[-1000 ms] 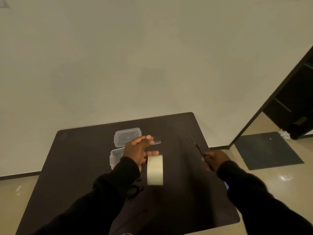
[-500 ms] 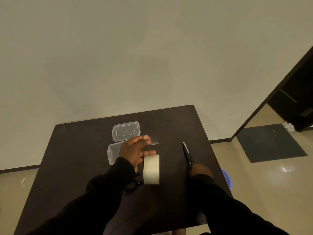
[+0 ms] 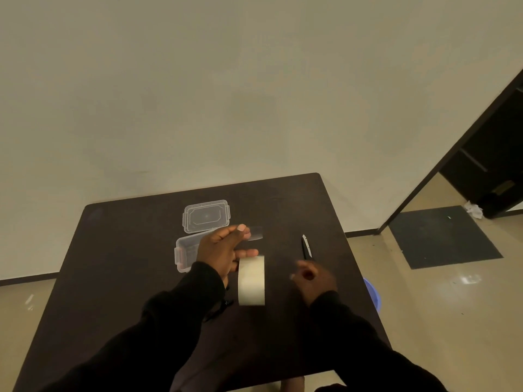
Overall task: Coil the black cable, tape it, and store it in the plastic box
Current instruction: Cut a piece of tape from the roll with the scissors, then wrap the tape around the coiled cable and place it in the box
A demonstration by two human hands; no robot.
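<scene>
Tape roll (image 3: 251, 280) and plastic box (image 3: 185, 254), no legible writing

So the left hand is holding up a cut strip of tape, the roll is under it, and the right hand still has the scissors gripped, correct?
Not quite. In the head view the scissors lie on the table, just beyond the right hand, which no longer grips them. The rest holds: the left hand pinches a clear strip of tape, with the roll just below it.

Dim room — plain wall (image 3: 226, 94).
Dark table (image 3: 119, 250) on glossy beige floor (image 3: 452, 321); dark mat (image 3: 441, 236) by a doorway (image 3: 492, 154).
</scene>
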